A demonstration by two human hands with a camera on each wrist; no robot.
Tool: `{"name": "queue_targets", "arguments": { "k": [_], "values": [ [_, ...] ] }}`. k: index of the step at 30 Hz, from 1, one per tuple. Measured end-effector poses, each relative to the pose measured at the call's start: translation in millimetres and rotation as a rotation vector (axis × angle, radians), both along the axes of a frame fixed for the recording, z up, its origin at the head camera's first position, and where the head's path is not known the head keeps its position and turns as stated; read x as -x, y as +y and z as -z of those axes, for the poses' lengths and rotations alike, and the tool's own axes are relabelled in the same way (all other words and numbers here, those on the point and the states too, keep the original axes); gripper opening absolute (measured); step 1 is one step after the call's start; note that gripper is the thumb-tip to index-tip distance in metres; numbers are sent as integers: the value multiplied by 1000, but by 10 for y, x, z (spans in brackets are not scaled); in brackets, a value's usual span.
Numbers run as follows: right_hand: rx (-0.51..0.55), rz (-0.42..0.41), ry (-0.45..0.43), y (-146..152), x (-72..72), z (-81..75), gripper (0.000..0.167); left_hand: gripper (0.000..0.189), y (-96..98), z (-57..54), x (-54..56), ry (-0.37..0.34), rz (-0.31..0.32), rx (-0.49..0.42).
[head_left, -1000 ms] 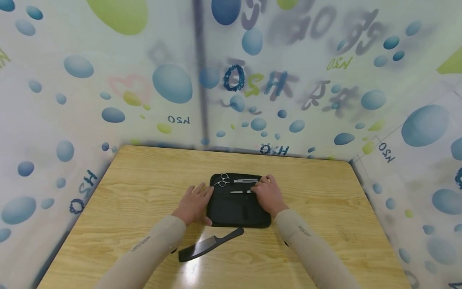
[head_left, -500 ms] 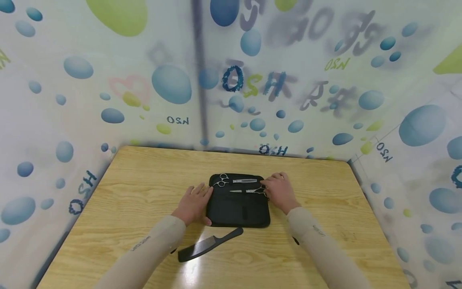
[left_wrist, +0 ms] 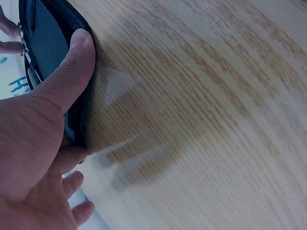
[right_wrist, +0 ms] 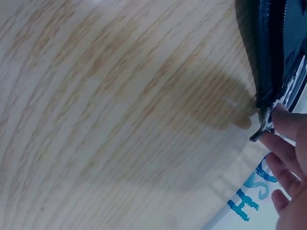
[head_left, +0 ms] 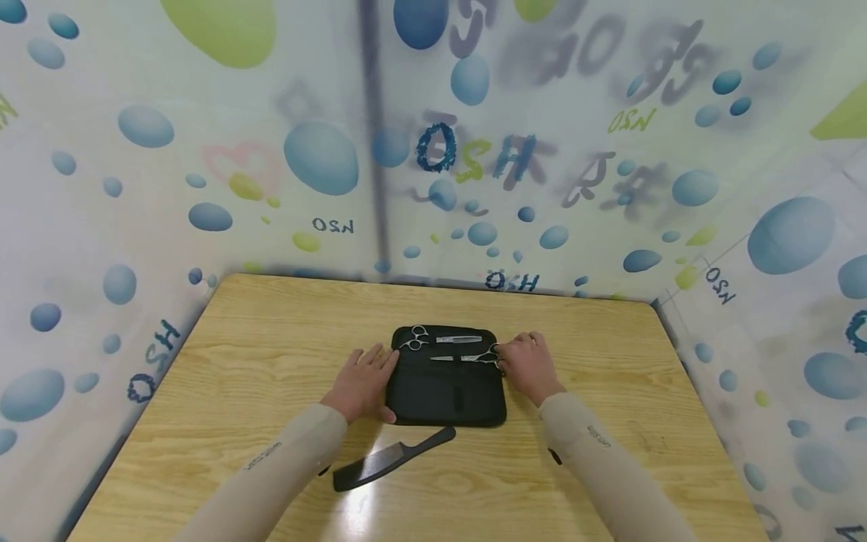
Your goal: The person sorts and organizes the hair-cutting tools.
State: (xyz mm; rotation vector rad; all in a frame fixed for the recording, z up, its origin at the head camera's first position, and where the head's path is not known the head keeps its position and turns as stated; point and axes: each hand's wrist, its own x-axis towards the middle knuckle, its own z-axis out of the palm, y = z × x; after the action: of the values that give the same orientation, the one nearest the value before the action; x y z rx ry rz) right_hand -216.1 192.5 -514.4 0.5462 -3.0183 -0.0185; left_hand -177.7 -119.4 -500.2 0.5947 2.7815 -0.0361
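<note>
A black zippered case [head_left: 433, 395] lies flat on the table, with two pairs of silver scissors strapped on it. The upper pair, thinning shears [head_left: 458, 339], has its finger rings at the left. The lower scissors [head_left: 470, 359] point left, their rings at the case's right edge. My right hand [head_left: 530, 366] pinches those rings between thumb and index finger; the right wrist view shows a handle end [right_wrist: 259, 133] sticking out past the fingertips. My left hand [head_left: 361, 384] rests along the case's left edge, thumb on the rim [left_wrist: 91, 76] and fingers fairly straight.
A black comb [head_left: 393, 461] with a handle lies in front of the case, angled, near my left sleeve [head_left: 291, 455]. Wood-grain table [head_left: 609, 452] surrounds the case. A patterned wall [head_left: 325, 248] with blue and green spots stands behind the table and on both sides.
My right hand has slid right, off the scissors' middle and to their rings, which now show past the case's edge. My left hand, the case and the comb stay put.
</note>
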Motion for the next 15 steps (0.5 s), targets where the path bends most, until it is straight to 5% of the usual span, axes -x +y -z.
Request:
{"name": "queue_targets", "arguments": {
  "k": [15],
  "values": [
    [51,-24,97,-101,27,76,21,114,-10,3,0,-3,6,3]
  ]
}}
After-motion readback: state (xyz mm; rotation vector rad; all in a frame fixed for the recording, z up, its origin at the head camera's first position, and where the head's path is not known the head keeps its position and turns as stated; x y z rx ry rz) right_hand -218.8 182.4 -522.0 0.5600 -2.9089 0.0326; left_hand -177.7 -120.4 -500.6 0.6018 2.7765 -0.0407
